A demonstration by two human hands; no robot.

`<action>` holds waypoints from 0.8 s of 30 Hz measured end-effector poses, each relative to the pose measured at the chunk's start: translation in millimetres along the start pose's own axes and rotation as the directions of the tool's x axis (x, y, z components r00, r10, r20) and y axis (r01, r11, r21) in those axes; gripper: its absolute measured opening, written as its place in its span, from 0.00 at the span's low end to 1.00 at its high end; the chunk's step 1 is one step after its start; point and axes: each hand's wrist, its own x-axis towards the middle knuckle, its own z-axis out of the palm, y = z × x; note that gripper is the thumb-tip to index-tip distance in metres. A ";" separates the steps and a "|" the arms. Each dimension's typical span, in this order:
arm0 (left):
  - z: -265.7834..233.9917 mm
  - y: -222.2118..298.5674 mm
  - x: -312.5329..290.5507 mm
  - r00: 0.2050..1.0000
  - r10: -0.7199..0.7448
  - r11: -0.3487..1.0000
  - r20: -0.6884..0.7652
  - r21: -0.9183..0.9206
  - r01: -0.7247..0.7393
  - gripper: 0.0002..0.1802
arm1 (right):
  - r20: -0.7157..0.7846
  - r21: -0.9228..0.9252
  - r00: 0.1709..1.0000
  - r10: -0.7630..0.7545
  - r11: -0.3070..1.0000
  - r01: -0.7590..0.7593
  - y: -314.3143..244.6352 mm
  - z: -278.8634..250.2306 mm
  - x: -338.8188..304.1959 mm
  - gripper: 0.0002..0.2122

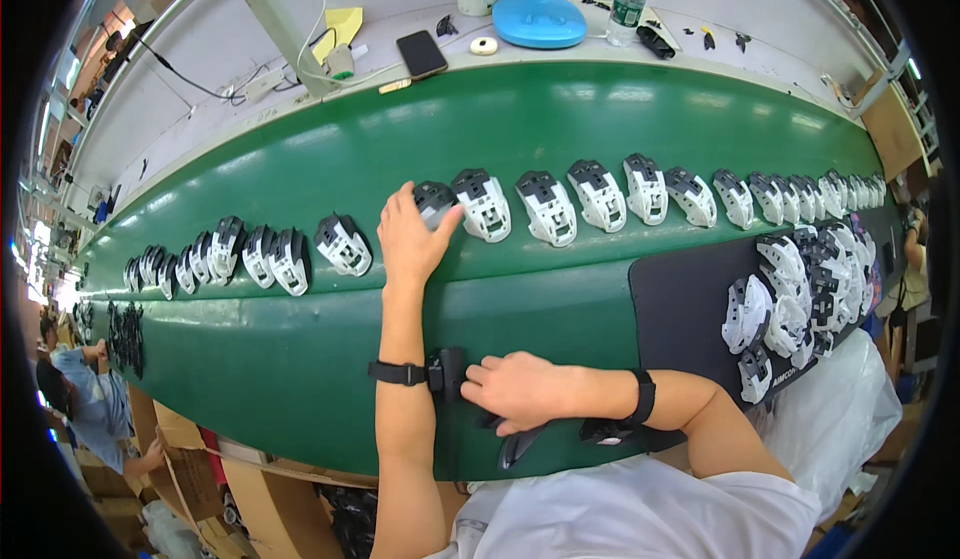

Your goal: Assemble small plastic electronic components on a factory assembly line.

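My left hand (412, 234) reaches to the row on the green bench, thumb and fingers closed round a dark-topped, mouse-shaped shell (434, 199); its lower part is hidden by the hand. Just right of it lies another white-and-black shell (484, 207), with several more in line. My right hand (512, 391) is close to the bench's near edge, beside the black device (449, 371) strapped on my left wrist. Its fingers are curled, and what they hold, if anything, is hidden. Below those fingers a dark, curved piece (518, 445) shows in part.
A black mat (670, 294) on the right bears piled white shells (788, 279). Along the back ledge are a blue fan (540, 21), a phone (421, 54) and a bottle (628, 4). Black cords (126, 339) lie far left, near another person (90, 389). Cardboard boxes (270, 504) stand below.
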 end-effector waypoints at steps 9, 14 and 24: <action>-34.1 9.0 11.0 0.973 -0.212 0.934 0.092 -0.272 0.230 0.34 | -0.103 0.009 0.994 -0.032 0.999 0.033 18.6 2.8 -3.4 0.09; -48.7 37.5 7.6 0.987 -0.153 0.374 0.051 -0.922 0.105 0.24 | -0.660 0.556 0.715 0.231 0.790 0.258 57.3 -41.0 -13.1 0.10; -72.4 139.2 -34.9 0.902 0.148 -0.099 0.406 -0.901 0.422 0.19 | -0.592 0.721 0.346 0.728 0.287 0.631 61.1 -98.9 -58.7 0.05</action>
